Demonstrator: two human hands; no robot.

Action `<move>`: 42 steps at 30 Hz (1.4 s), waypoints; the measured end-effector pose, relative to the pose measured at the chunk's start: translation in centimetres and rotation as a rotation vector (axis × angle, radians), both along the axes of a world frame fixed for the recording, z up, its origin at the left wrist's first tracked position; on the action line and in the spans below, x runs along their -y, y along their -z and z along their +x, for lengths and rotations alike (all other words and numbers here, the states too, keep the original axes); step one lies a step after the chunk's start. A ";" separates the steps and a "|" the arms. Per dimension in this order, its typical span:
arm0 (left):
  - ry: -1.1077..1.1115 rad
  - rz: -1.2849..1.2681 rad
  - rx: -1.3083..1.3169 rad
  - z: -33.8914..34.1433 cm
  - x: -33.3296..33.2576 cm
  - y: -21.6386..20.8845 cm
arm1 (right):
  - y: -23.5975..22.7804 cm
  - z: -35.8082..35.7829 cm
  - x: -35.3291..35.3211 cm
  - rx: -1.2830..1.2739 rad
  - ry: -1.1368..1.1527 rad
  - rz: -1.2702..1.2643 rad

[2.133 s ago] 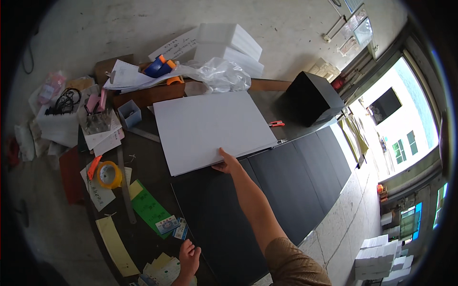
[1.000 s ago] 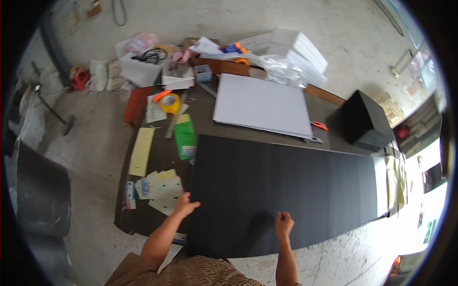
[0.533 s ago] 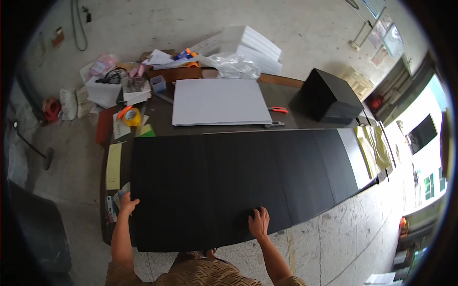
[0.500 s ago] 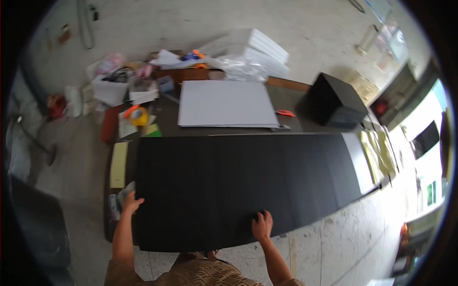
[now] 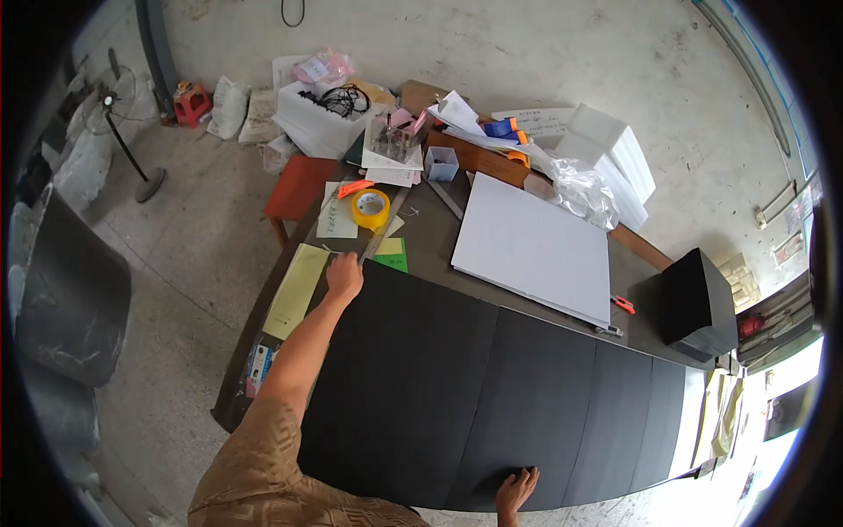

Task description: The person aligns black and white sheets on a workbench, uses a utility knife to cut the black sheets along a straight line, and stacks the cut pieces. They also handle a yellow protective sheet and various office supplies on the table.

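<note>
The left hand (image 5: pixel 345 275) is at the far-left corner of a wide, matte-black, flat sheet (image 5: pixel 395 378), its grip impossible to tell; the right hand (image 5: pixel 516 489), unclenched, fingers extended, is by the near edge. Light, level handling should best spare the corners. Thin seam-like lines cross the sheet, lying over the dark, flat-topped table (image 5: pixel 421 250).

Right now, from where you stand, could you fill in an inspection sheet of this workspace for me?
Surface: dark table, largely covered.
Things at hand: large black sheet spread along the near side; white boards beyond it.
Clutter: yellow tape roll, yellow paper strip, clear plastic film.
Hands: left hand by the black sheet's far left corner, grip unclear; right hand at its near edge, fingers extended.
Cables: black cable looped atop a white box.
Surroundings: concrete floor; red stool at far left.
</note>
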State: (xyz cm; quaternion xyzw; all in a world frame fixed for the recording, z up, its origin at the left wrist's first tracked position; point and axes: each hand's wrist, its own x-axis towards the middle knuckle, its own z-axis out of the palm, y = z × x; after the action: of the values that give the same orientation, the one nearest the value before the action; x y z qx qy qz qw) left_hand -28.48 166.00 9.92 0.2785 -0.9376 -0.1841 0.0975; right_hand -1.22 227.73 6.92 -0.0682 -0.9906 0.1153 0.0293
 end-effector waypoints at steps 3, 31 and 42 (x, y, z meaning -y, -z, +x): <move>0.030 0.000 0.061 -5.5 0.5 0.8 | -0.4 -0.4 1.0 -0.056 0.033 0.030; 0.203 0.089 -0.262 -10.2 0.9 1.1 | -1.4 -0.5 2.8 -0.080 0.242 -0.003; 0.129 0.938 0.153 -25.0 -14.2 5.1 | -1.2 -0.9 2.8 -0.075 0.251 -0.040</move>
State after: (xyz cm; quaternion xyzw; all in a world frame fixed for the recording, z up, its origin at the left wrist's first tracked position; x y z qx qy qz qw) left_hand -53.49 180.22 4.85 0.2466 -0.7732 -0.5718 -0.1196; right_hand -2.11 224.96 8.07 -0.1876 -0.9700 0.1330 0.0793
